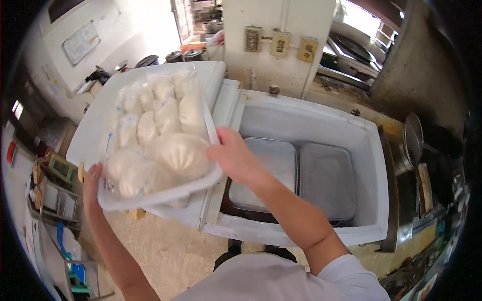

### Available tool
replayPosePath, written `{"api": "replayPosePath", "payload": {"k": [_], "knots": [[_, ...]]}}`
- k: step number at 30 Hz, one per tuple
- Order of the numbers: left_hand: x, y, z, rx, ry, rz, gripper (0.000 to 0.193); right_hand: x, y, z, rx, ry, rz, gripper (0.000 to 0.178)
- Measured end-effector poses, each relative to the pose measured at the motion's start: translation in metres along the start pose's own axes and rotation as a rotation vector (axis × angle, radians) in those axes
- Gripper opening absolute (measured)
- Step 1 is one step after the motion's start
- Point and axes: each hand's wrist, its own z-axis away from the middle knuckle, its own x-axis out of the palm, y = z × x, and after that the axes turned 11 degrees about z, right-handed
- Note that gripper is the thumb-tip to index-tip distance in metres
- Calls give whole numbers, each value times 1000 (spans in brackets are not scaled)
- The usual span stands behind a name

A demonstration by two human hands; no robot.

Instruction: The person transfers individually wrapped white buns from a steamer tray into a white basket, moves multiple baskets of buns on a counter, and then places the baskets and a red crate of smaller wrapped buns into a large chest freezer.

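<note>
A white plastic basket (198, 186) is tilted toward me over the left part of a white chest freezer (321, 108). Several clear bags of pale, round dough pieces or buns (181, 154) fill it; I cannot tell which. My left hand (93, 183) is closed on its near left side. On its right rim, my right hand (236, 155) is closed, with that forearm crossing over the freezer's open compartment. Two rectangular metal containers sit side by side inside, a frosty left one (268, 160) and a grey right one (327, 180).
The freezer's white lid (213, 75) covers its left side beneath the basket. Wall switches (280, 44) are mounted beyond it. A round strainer (413, 138) stands at the right. Shelving (60, 200) stands at the left, and dark pots (183, 56) sit behind the lid.
</note>
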Motion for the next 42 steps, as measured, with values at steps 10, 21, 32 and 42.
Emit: {"api": "replayPosePath", "payload": {"k": [10, 21, 32, 42], "knots": [[172, 38, 202, -21, -236, -219, 57, -161, 78, 222, 207, 344, 102, 29], [520, -135, 272, 94, -845, -164, 29, -382, 248, 349, 437, 655, 258, 24], [639, -201, 338, 5, -939, -154, 37, -389, 213, 329, 434, 528, 1077, 32], [567, -234, 150, 58, -468, -671, 23, -244, 226, 163, 217, -10, 729, 44]]}}
